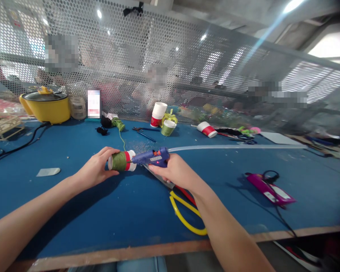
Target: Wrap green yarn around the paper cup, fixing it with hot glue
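Observation:
My left hand (98,168) grips a paper cup (119,161) lying on its side, its fingers around the bottom end. Green yarn is wound over part of the cup, beside a red band and a white end. A strand runs from the cup back to a ball of green yarn (118,123). My right hand (177,170) is closed on a blue hot glue gun (153,156), whose nozzle points left at the edge of the wound yarn. A clear glue stick (232,147) sticks out of the gun's back. Large scissors (187,219) with yellow and red handles lie under my right forearm.
A yellow electric pot (47,108), a jar (78,108) and a lit phone (93,104) stand at the back left. Stacked cups (158,113), a green-wrapped cup (168,128), pliers (147,129) and a tipped cup (206,129) sit farther back. A purple package (269,189) with a cable lies right.

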`<state>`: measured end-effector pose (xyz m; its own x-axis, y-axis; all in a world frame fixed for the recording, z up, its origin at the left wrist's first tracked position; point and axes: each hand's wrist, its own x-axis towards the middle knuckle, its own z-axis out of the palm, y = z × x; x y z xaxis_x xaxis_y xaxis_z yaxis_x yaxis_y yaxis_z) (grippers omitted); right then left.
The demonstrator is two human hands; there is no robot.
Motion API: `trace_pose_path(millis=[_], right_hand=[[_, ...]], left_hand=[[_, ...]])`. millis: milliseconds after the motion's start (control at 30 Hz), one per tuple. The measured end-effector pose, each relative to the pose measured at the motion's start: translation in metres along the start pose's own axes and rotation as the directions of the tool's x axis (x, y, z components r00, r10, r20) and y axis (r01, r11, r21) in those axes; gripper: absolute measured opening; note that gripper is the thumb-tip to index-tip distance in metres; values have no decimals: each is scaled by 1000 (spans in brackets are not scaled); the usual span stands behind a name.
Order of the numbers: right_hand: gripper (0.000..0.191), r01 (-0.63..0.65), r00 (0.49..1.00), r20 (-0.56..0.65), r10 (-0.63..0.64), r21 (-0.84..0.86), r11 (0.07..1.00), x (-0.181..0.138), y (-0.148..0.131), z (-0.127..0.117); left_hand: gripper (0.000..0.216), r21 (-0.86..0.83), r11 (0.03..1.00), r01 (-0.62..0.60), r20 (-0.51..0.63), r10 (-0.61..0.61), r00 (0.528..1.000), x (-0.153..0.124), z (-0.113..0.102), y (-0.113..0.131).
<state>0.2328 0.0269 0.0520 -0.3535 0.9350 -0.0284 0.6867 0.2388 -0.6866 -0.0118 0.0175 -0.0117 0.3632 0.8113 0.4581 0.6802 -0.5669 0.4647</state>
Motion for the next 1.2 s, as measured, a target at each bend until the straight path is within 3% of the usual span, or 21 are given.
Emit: trace_pose_path(millis=[633, 1200], right_hand=[[23, 22, 998, -58, -19, 45, 999, 4, 0, 0], [21, 23, 996, -88, -23, 1, 1000, 15, 0, 4]], left_hand=[[46, 49, 992, -118, 26, 117, 993, -2, 0, 5], [46, 113, 982, -150, 49, 145, 988, 0, 0, 7]])
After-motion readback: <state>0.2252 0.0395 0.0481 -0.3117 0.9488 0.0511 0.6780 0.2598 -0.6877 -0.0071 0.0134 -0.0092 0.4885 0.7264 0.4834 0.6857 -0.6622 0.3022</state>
